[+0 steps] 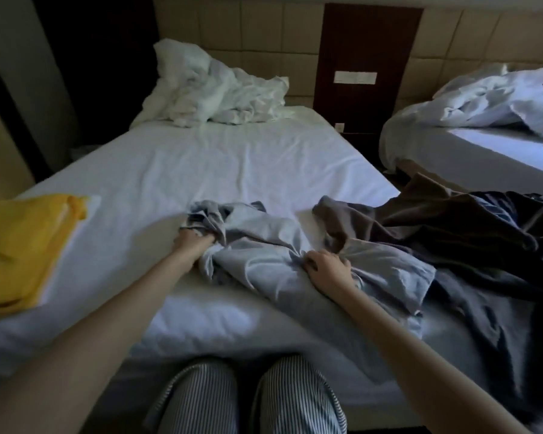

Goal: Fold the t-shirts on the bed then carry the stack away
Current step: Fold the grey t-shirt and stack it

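The crumpled pale-blue cloth t-shirt (264,255) is soft and matt; the white fabric bed sheet (232,164) matt, lightly creased; the folded yellow cloth (22,245) smooth.

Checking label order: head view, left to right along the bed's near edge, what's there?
In order: folded yellow garment → left hand → right hand → dark clothes pile. Both hands grip the light blue t-shirt, which spans them.

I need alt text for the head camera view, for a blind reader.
The left hand and the right hand grip a crumpled pale blue t-shirt on a white bed. A folded yellow cloth lies left, dark clothes right.
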A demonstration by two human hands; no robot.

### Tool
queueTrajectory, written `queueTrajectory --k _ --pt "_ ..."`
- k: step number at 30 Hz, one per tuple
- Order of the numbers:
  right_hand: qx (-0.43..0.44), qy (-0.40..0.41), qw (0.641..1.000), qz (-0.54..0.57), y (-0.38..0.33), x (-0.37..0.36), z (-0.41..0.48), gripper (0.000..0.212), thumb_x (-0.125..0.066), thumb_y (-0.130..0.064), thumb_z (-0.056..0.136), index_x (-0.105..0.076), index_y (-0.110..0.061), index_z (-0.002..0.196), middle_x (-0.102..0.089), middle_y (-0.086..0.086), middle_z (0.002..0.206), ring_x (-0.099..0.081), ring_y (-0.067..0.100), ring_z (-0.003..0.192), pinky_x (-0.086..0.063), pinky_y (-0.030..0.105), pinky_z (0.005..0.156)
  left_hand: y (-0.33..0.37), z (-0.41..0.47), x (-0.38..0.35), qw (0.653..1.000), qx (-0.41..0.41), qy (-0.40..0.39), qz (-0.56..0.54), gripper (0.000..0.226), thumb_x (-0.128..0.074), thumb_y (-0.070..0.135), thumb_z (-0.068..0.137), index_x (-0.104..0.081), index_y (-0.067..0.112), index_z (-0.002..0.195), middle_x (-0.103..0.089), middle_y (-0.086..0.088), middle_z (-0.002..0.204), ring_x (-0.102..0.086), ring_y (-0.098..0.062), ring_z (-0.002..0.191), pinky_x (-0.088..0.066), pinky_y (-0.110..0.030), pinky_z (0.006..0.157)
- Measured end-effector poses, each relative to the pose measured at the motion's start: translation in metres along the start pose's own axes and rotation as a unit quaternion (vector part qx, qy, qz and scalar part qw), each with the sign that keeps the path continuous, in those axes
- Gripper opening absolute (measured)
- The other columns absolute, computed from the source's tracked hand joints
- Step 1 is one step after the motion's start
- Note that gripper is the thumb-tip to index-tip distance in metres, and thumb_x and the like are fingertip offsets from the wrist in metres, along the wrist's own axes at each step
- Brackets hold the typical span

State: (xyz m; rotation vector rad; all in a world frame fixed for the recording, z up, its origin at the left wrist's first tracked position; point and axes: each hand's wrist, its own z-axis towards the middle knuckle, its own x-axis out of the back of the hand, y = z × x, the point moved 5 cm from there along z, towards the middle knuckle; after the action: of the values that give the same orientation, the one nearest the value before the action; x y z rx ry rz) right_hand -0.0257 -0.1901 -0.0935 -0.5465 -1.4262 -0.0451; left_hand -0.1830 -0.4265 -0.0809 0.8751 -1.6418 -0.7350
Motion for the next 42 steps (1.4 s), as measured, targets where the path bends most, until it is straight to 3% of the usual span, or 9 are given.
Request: queueTrajectory --k 4,7,11,17,22,26,30,35,42 --pt "0.069 0.098 0.993 0.021 -0.025 -0.002 -0.023 0.043 -0.029 -0.034 0.088 -0.062 -0.016 0.108 -0.058 0.006 0.108 -0.051 0.028 0.106 -0.031 0.035 0.087 0.037 -0.038 0.002 0.928 -0.243 0.190 0.208 0.062 -0.055 0.029 0.080 -0.040 0.007 0.137 -0.039 -0.021 0.139 -0.040 -0.041 0.123 -0.033 -0.046 0.101" --pt "0.186 0.051 0.975 0.112 -0.050 -0.006 -0.046 0.044 -0.038 -0.033 0.079 -0.064 -0.010 0.106 -0.061 0.012 0.099 -0.057 0.031 0.091 -0.041 0.037 0.079 0.070 -0.071 -0.039 0.843 -0.499 0.050 0.196 0.056 -0.040 0.041 0.078 -0.063 0.009 0.118 -0.059 -0.016 0.125 -0.053 -0.038 0.116 -0.034 -0.038 0.099" --pt "0.202 0.089 0.954 0.204 -0.043 0.012 -0.052 0.024 -0.055 -0.027 0.078 -0.070 -0.009 0.072 -0.067 0.011 0.072 -0.055 0.014 0.063 -0.047 0.038 0.060 0.062 -0.102 -0.102 0.784 -0.399 -0.281 0.385 0.049 -0.026 0.055 0.098 -0.027 0.042 0.145 -0.016 0.008 0.158 -0.006 -0.017 0.145 -0.001 -0.043 0.114" --pt "0.000 0.285 0.950 0.131 0.043 0.050 -0.039 0.042 -0.040 -0.027 0.079 -0.070 -0.017 0.107 -0.068 0.006 0.107 -0.058 0.030 0.104 -0.038 0.042 0.093 0.027 -0.087 -0.105 0.735 -0.385 -0.325 0.455 0.078 -0.055 0.069 0.078 -0.029 0.036 0.144 -0.002 0.006 0.159 0.011 -0.024 0.145 0.007 -0.054 0.114" --pt "-0.061 0.063 0.991 -0.101 0.085 0.050 0.007 0.040 -0.039 -0.029 0.097 -0.045 -0.041 0.135 -0.021 -0.002 0.154 -0.001 0.036 0.143 -0.001 0.057 0.111 0.036 -0.087 -0.119 0.773 -0.452 -0.236 0.378 0.071 -0.050 0.067 0.070 -0.048 0.030 0.131 -0.045 0.006 0.139 -0.031 -0.019 0.133 -0.020 -0.044 0.103" --pt "-0.103 -0.048 0.991 -0.073 0.119 0.041 0.031 0.045 -0.036 -0.052 0.096 -0.028 -0.051 0.140 -0.003 -0.006 0.158 0.001 0.042 0.141 -0.005 0.063 0.108 0.052 -0.081 -0.138 0.810 -0.470 -0.160 0.312 0.034 -0.056 0.036 0.085 -0.058 0.024 0.117 -0.057 0.004 0.127 -0.047 -0.019 0.123 -0.031 -0.040 0.096" --pt "-0.081 0.028 0.994 -0.066 0.139 0.047 0.037 0.037 -0.036 -0.048 0.097 -0.046 -0.046 0.133 -0.025 -0.011 0.153 -0.025 0.035 0.134 -0.024 0.046 0.105 0.067 -0.075 -0.157 0.843 -0.467 -0.092 0.250 0.046 -0.033 0.055 0.068 -0.057 0.023 0.092 -0.066 0.001 0.102 -0.058 -0.025 0.103 -0.036 -0.039 0.086" --pt "-0.021 0.143 0.986 0.078 0.161 0.073 0.040 0.027 -0.056 -0.025 0.093 -0.066 -0.021 0.117 -0.059 0.006 0.120 -0.053 0.028 0.111 -0.042 0.029 0.081 0.085 -0.070 -0.186 0.838 -0.478 -0.045 0.258 0.022 -0.045 0.038 0.078 -0.056 0.022 0.089 -0.067 -0.004 0.096 -0.058 -0.031 0.097 -0.034 -0.041 0.082" --pt "-0.086 0.345 0.899 -0.256 0.233 0.181 0.008 0.026 -0.058 -0.012 0.088 -0.066 -0.010 0.112 -0.056 0.024 0.113 -0.053 0.044 0.094 -0.045 0.048 0.078 0.099 -0.070 -0.208 0.834 -0.479 -0.051 0.271 0.010 -0.056 0.028 0.082 -0.046 0.026 0.082 -0.065 -0.003 0.092 -0.056 -0.031 0.095 -0.032 -0.043 0.082"
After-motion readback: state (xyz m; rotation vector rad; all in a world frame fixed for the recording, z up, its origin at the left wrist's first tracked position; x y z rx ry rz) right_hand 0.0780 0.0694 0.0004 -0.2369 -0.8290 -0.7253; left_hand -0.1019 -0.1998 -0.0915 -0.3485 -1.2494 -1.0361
